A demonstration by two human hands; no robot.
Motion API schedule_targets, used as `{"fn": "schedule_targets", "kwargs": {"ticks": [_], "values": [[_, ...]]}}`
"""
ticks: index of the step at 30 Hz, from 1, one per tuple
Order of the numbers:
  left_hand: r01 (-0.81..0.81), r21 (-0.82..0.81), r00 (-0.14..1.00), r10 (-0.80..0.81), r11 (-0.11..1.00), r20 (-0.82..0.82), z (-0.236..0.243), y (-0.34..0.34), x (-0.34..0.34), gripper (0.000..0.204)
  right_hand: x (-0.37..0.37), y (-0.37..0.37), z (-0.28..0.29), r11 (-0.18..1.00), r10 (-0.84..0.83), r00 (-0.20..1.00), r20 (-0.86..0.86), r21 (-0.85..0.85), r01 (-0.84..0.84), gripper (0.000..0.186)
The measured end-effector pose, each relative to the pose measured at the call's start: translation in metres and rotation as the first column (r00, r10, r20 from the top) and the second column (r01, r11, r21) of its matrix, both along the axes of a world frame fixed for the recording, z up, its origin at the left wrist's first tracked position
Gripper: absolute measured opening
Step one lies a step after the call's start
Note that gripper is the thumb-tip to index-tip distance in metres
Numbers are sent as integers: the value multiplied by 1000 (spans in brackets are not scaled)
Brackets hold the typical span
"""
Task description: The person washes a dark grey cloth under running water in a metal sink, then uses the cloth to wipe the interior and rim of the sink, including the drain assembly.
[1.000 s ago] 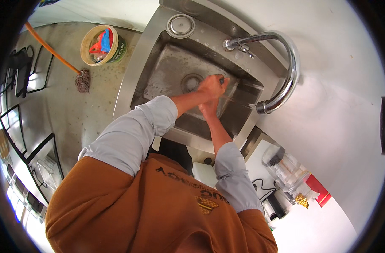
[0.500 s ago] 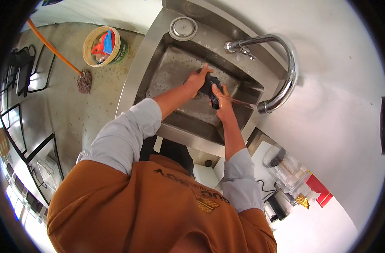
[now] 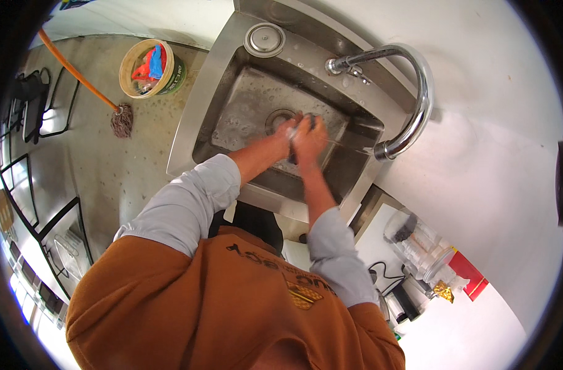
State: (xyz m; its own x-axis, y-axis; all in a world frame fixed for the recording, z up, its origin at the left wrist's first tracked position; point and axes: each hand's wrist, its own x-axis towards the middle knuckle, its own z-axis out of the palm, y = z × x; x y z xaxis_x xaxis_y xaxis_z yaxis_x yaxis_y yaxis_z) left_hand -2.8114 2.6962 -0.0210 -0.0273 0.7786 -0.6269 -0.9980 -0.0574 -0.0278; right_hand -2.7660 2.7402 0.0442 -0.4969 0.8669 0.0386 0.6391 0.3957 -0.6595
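Over the stainless steel sink [image 3: 170,154], my left hand [image 3: 285,131] and my right hand [image 3: 310,139] are pressed together, closed round a bunched black cloth [image 3: 292,155]. Most of the cloth is hidden in my fingers; a little dark fabric shows below and between them. The right hand is slightly smeared by motion. A thin stream of water runs from the curved chrome faucet [image 3: 424,92] toward my hands. Beside them, the round drain [image 3: 278,118] shows in the wet, sudsy basin floor.
A round metal strainer lid [image 3: 265,40] lies on the sink's far left corner. On the floor at left stand a bucket [image 3: 131,68] of rags and a mop [image 3: 122,120]. A clear plastic jar [image 3: 426,256] and a red packet [image 3: 468,274] sit at the right.
My hands have come together and squeezed the spread black cloth into a small bunch. The right hand moved left and the drain came into sight.
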Motion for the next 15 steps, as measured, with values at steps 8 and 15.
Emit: {"fn": "schedule_targets", "kwargs": {"ticks": [8,15], "values": [[165,-379,972,-216,911,-95,39,-1,-33,37,7,-5,9,945,327,931,-164,34,-326,18],[14,-391,963,-118,920,-242,62,7,-9,35,-2,27,-16,957,-107,994,33,-268,112,19]]}}
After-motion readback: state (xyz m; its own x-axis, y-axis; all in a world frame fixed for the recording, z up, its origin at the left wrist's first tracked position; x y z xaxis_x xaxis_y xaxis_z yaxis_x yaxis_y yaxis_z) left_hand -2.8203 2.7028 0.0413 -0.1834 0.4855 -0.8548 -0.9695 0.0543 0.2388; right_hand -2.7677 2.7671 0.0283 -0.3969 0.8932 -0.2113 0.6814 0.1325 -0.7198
